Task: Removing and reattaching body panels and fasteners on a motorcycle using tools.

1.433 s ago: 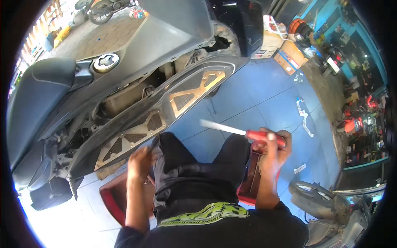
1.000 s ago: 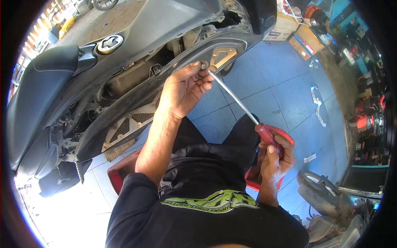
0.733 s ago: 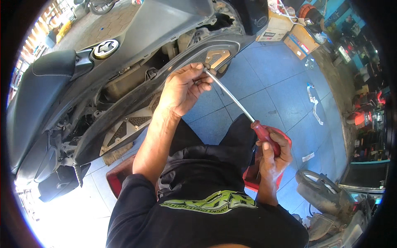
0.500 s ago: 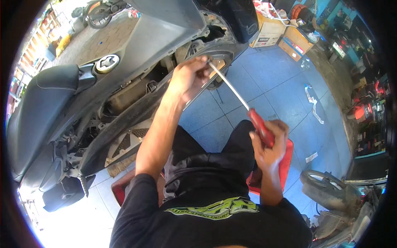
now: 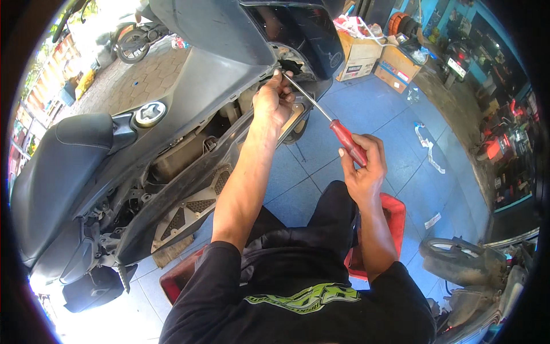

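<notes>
Your right hand (image 5: 362,166) grips the red-handled screwdriver (image 5: 335,127), your left hand (image 5: 274,102) pinches its shaft near the tip, seated up under the scooter's front panel (image 5: 229,43), so I judge the fastener not yet out.

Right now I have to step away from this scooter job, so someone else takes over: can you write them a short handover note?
Left hand: up at the scooter's front body panel, fingers steadying the screwdriver shaft near its tip.
Right hand: gripping the screwdriver's red handle.
Tip sits in the gap under the panel edge, by the dark inner cover; the fastener itself is hidden.
Done: side covers look already off, frame and engine parts exposed.
Left: whatever the tip is on cannot be judged loose or tight. The person sits on a red stool.
</notes>
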Demonstrator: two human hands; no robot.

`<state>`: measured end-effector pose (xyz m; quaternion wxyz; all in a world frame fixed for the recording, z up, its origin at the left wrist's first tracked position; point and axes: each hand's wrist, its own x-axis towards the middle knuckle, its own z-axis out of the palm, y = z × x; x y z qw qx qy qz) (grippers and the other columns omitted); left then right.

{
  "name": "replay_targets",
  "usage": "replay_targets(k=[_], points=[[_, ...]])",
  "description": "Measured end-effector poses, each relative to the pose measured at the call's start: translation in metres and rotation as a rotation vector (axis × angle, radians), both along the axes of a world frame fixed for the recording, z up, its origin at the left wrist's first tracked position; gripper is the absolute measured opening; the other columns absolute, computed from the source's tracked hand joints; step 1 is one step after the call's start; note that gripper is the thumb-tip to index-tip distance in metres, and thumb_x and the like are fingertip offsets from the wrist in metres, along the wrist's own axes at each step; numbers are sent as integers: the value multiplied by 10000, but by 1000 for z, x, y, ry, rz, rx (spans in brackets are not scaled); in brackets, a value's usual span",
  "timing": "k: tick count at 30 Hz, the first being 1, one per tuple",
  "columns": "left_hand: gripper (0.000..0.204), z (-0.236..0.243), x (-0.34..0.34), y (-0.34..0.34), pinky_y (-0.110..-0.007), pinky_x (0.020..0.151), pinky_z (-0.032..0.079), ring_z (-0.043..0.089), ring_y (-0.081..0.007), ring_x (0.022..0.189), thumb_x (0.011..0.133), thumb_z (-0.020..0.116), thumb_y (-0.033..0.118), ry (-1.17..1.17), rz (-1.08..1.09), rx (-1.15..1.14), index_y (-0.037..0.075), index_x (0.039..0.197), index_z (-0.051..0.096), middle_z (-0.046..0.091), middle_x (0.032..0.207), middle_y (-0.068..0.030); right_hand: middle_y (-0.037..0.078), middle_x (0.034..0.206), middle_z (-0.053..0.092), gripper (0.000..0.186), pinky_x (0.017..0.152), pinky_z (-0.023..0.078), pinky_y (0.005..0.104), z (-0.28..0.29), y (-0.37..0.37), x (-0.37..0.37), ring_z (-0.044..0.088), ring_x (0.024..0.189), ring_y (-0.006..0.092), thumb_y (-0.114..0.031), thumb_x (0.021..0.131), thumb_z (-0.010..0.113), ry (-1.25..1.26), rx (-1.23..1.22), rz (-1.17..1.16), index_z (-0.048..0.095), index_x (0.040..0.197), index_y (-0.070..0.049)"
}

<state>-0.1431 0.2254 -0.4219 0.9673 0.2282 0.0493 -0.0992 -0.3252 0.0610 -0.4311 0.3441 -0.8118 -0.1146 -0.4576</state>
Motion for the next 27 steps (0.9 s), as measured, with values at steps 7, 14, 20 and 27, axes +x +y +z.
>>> replay_targets(k=[7, 14, 20, 27], points=[[134, -4, 5, 0, -253, 535, 368, 463, -128, 621, 927, 640, 174, 4, -16, -10, 57, 965, 585, 683, 899, -108, 152, 988, 603, 358, 696, 518, 348, 23, -7, 6, 628, 836, 275, 52, 724, 738, -39, -112, 32, 639, 1060, -24], [154, -7, 8, 6, -277, 505, 376, 476, -134, 573, 878, 680, 163, -94, 199, 199, 59, 931, 580, 644, 804, -66, 138, 992, 607, 393, 671, 537, 291, 28, -12, 14, 638, 807, 183, 25, 790, 728, 152, 91, 91, 583, 1155, 8], [204, -4, 5, -18, -270, 460, 361, 471, -122, 513, 859, 704, 188, -201, 248, 311, 15, 863, 596, 552, 681, -41, 118, 974, 610, 425, 618, 565, 269, 43, -7, 4, 648, 684, 147, 19, 879, 638, 61, 540, 336, 435, 1251, -2], [80, -9, -3, -6, -214, 411, 330, 425, -79, 497, 910, 635, 111, -300, 107, 113, 87, 868, 571, 713, 947, -143, 181, 777, 657, 378, 565, 537, 376, 43, 6, 2, 676, 634, 316, -222, 871, 715, 85, 254, 34, 548, 1122, 7]])
